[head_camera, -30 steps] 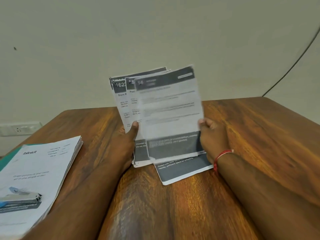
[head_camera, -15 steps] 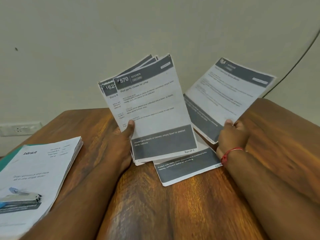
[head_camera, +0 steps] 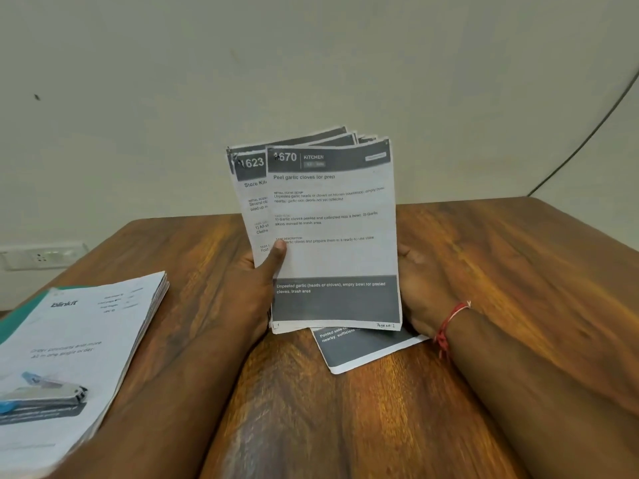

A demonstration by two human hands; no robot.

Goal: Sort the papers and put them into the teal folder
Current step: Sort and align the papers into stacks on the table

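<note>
My left hand [head_camera: 256, 281] holds a fan of printed papers [head_camera: 332, 216] upright over the table, its thumb pressed on the front sheet headed "1670 Kitchen". A sheet numbered 1623 shows behind it on the left. My right hand [head_camera: 420, 288] is at the fan's right edge, thumb beside the paper and fingers hidden behind the sheets. One more sheet [head_camera: 363, 350] lies flat on the table under the fan. The teal folder [head_camera: 20, 316] lies at the left, mostly covered by a thick paper stack [head_camera: 79, 340].
The wooden table [head_camera: 518, 254] stands against a pale wall. A wall socket [head_camera: 41, 254] sits at the left and a dark cable [head_camera: 587, 133] runs down the wall at the right.
My right hand drew a sheet off the front of the fan, swung it out to the right, then brought it back behind the fan. The "1670" sheet is now in front.
</note>
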